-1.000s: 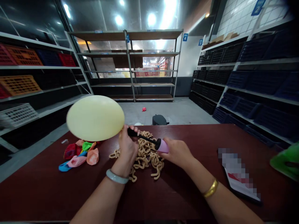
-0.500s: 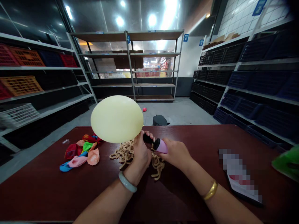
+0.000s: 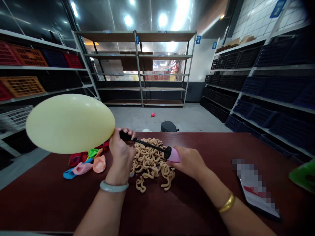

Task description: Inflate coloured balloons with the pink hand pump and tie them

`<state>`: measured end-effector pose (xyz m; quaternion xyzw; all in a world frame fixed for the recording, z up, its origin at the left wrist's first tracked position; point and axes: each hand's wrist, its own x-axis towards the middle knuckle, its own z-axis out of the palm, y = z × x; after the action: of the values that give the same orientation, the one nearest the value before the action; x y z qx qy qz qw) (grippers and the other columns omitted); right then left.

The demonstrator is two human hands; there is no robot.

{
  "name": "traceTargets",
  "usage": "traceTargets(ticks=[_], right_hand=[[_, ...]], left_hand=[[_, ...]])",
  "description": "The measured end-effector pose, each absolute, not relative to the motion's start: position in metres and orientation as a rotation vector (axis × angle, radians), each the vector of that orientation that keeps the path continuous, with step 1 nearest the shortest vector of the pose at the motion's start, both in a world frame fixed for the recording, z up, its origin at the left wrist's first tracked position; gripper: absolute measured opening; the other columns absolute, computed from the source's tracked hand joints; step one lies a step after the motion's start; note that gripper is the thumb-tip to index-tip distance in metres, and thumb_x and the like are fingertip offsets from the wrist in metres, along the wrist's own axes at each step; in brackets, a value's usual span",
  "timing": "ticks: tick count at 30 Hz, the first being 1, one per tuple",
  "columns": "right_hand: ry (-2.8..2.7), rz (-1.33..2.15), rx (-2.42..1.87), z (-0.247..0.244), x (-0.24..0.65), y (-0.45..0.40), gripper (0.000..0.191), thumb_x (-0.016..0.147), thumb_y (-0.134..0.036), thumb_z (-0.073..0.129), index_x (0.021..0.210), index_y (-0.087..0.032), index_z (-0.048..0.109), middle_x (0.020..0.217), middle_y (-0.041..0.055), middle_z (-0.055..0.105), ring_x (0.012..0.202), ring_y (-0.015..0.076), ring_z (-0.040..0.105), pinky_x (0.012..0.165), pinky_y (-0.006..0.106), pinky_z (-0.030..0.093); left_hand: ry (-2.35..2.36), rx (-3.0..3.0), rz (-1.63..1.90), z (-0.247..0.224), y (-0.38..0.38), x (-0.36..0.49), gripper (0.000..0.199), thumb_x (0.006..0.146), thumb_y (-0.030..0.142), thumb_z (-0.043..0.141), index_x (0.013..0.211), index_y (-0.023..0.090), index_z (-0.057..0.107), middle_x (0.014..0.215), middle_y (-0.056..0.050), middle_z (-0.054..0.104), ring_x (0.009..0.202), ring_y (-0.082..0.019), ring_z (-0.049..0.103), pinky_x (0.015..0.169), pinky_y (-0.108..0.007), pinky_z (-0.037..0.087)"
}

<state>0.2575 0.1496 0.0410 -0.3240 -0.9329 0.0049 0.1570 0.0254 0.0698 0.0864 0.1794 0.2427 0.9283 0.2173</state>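
My left hand [image 3: 122,147] is closed around the black handle of a balloon pump [image 3: 173,155], with the neck of a pale yellow balloon [image 3: 70,123] at its fingers. The balloon is inflated and stretches out to the left. My right hand [image 3: 190,162] grips the pump's purple barrel. Between my hands the thin black rod is drawn out, crossing above a heap of tan, twisted, rope-like pieces [image 3: 149,159]. How the balloon's neck meets the pump is hidden by my left fingers.
Several limp coloured balloons [image 3: 85,165] lie at the table's left. A flat, blurred-out object [image 3: 256,190] and a green item [image 3: 304,175] are at the right. Beyond the table [image 3: 209,141] stand a dark grey object [image 3: 168,126], a pink item [image 3: 152,114] and shelves with crates.
My left hand has moved left with the black handle and the balloon, drawing out the pump's rod. The balloon looks larger. My right hand has stayed nearly in place.
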Motion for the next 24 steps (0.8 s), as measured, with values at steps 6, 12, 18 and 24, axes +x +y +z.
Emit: traceTargets(ticks=[6,12,18,24], right_hand=[[-2.638,-0.038,-0.933,0.041,0.261,0.153,0.049,0.08,-0.064,0.053,0.107,-0.023,0.055,0.086,0.0058,0.07,0.078,0.0246,0.067,0.062,0.03,0.038],[-2.584,0.019,-0.886,0.041,0.255,0.142,0.051,0.082,-0.063,0.053,0.114,-0.024,0.052,0.093,0.006,0.071,0.079,0.0248,0.067,0.062,0.03,0.041],[-2.549,0.116,-0.823,0.041,0.251,0.14,0.054,0.083,-0.062,0.053,0.122,-0.025,0.048,0.1,0.0054,0.071,0.084,0.0261,0.068,0.067,0.032,0.044],[-2.556,0.124,-0.823,0.04,0.25,0.14,0.055,0.08,-0.061,0.057,0.122,-0.026,0.049,0.101,0.0057,0.07,0.087,0.027,0.068,0.07,0.033,0.045]], left_hand=[[0.593,0.546,2.523,0.078,0.079,0.064,0.02,0.079,0.026,0.064,0.075,0.02,0.046,0.066,0.002,0.047,0.058,-0.011,0.049,0.051,-0.022,0.038],[0.54,0.568,2.295,0.059,0.086,0.113,0.018,0.084,0.029,0.06,0.075,0.018,0.05,0.07,0.001,0.046,0.061,-0.011,0.048,0.056,-0.024,0.041],[0.467,0.617,2.184,0.058,0.08,0.124,0.018,0.085,0.028,0.059,0.073,0.018,0.05,0.071,0.0,0.047,0.064,-0.012,0.049,0.06,-0.026,0.042],[0.506,0.654,2.299,0.072,0.077,0.095,0.017,0.086,0.026,0.057,0.075,0.018,0.049,0.069,0.001,0.046,0.062,-0.012,0.049,0.055,-0.025,0.041]])
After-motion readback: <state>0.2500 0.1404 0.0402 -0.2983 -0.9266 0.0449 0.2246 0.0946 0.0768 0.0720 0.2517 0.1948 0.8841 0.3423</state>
